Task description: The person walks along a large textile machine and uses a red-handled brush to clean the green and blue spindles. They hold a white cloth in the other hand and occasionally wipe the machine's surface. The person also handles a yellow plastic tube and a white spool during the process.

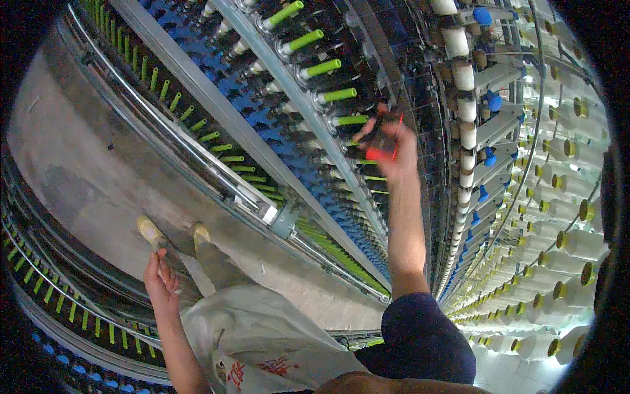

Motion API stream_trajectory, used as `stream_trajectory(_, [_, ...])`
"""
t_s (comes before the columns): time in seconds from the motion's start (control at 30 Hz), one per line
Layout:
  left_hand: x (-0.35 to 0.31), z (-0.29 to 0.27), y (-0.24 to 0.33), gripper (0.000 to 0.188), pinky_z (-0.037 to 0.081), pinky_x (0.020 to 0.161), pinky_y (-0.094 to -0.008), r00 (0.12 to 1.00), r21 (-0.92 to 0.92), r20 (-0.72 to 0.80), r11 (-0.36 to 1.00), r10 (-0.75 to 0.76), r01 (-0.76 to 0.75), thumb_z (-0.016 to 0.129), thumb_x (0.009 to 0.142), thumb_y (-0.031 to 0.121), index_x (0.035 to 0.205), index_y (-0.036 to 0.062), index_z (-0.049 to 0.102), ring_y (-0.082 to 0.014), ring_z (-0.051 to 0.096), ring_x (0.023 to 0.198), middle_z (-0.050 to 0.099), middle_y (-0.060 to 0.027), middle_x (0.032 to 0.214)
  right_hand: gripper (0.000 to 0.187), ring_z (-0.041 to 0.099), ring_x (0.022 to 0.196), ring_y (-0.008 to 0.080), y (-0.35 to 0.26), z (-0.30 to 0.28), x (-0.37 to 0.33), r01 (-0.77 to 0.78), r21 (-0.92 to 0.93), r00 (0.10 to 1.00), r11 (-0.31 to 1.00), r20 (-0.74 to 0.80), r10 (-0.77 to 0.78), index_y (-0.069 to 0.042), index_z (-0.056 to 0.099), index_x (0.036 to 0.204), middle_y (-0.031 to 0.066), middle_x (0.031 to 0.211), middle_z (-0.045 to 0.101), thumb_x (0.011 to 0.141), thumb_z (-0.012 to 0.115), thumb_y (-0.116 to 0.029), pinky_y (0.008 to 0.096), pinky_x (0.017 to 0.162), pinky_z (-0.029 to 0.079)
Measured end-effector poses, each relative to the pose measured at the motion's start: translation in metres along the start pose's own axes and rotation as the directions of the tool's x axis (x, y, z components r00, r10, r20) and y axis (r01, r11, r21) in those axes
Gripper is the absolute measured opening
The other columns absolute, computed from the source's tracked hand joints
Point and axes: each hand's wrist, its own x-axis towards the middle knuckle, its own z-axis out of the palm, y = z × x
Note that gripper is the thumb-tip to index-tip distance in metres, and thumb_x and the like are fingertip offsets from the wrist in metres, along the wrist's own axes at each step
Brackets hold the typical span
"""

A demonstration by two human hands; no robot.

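My right hand [401,148] is raised beside the row of upright green bobbin tubes [321,69] on the spinning machine. A small black and red object [384,141], smeared by motion, is in its grip; its kind cannot be made out. The fingertips reach close to one green tube [350,121], though whether they touch it is unclear. My left hand [161,279] hangs low over the aisle, thumb and fingers drawn together in a pinch. Anything between those fingertips is too small to see.
A metal rail [289,85] runs along the spindles. Beyond them are a line of white rollers [467,105] and hanging yarn packages [581,244]. Lower green tubes [230,158] line the machine's edge. Another machine [72,308] flanks the concrete floor [98,171] at left.
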Motion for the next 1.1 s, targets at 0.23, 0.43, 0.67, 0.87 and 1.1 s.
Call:
stream_trajectory(0.23, [0.011, 0.006, 0.055, 0.033, 0.020, 0.036, -0.0222, 1.000, 0.004, -0.009, 1.000, 0.006, -0.006, 0.051, 0.096, 0.037, 0.100, 0.0060, 0.061, -0.0048, 0.025, 0.035, 0.037, 0.0069, 0.049, 0.073, 0.062, 0.085, 0.0274, 0.143, 0.042, -0.145, 0.203, -0.562, 0.906, 0.802, -0.202, -0.371, -0.002, 0.038, 0.130, 0.0146, 0.090, 0.060, 0.059, 0.050, 0.000, 0.0382, 0.077, 0.052])
stream_trajectory(0.43, [0.024, 0.012, 0.078, 0.031, 0.022, 0.035, -0.0216, 0.999, -0.032, 0.031, 0.999, 0.007, -0.006, 0.050, 0.096, 0.035, 0.100, 0.0055, 0.060, -0.0050, 0.026, 0.035, 0.039, 0.0065, 0.051, 0.067, 0.060, 0.081, 0.0275, 0.076, 0.096, -0.062, 0.123, -0.247, 0.991, 0.961, 0.082, -0.106, -0.003, 0.041, 0.129, 0.0144, 0.091, 0.058, 0.063, 0.055, -0.005, 0.0397, 0.078, 0.050])
stream_trajectory(0.67, [0.025, 0.023, 0.087, 0.027, 0.022, 0.035, -0.0217, 0.995, 0.059, -0.060, 0.995, -0.078, 0.081, 0.052, 0.095, 0.034, 0.099, 0.0085, 0.060, -0.0055, 0.027, 0.036, 0.038, 0.0067, 0.051, 0.045, 0.055, 0.075, 0.0244, -0.055, 0.141, 0.117, -0.017, 0.013, 0.981, 1.000, 0.196, 0.014, 0.010, 0.046, 0.115, 0.0112, 0.083, 0.054, 0.074, 0.047, -0.007, 0.0362, 0.070, 0.047])
stream_trajectory(0.87, [0.033, 0.021, 0.097, 0.028, 0.022, 0.037, -0.0220, 0.989, 0.056, -0.102, 0.992, -0.110, 0.116, 0.054, 0.094, 0.036, 0.099, 0.0088, 0.061, -0.0053, 0.027, 0.037, 0.037, 0.0066, 0.052, 0.027, 0.053, 0.071, 0.0244, -0.066, 0.135, 0.133, -0.045, -0.065, 0.994, 0.997, 0.101, 0.051, 0.008, 0.048, 0.099, 0.0140, 0.084, 0.053, 0.076, 0.047, -0.005, 0.0397, 0.067, 0.046])
stream_trajectory(1.1, [0.037, 0.031, 0.128, 0.031, 0.023, 0.036, -0.0228, 0.993, 0.110, -0.062, 0.989, -0.096, 0.103, 0.053, 0.094, 0.037, 0.102, 0.0079, 0.060, -0.0053, 0.029, 0.036, 0.038, 0.0059, 0.052, 0.019, 0.059, 0.080, 0.0308, -0.015, 0.150, 0.079, 0.028, -0.149, 1.000, 0.988, 0.006, -0.028, 0.002, 0.052, 0.091, 0.0175, 0.084, 0.058, 0.075, 0.047, -0.007, 0.0418, 0.070, 0.048])
